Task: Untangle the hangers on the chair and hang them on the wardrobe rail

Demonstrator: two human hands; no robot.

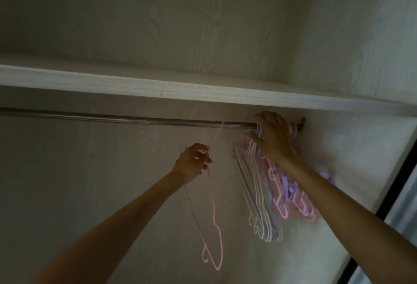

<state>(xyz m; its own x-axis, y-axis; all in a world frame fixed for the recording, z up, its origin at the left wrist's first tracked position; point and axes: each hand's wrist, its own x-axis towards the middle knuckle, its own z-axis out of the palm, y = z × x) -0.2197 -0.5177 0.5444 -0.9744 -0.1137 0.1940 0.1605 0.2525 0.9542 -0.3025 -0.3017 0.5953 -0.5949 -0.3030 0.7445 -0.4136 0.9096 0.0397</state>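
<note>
Overhead, pink hanger [214, 213] under left hand [191, 162]

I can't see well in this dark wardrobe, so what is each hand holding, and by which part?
The left hand holds a pink hanger near its neck, just below the hook. The right hand grips the hooks of the hanger bunch at the rail.

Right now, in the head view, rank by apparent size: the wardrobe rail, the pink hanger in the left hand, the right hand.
1. Wardrobe rail, longest, spanning most of the frame.
2. Pink hanger.
3. Right hand, smallest.
</note>
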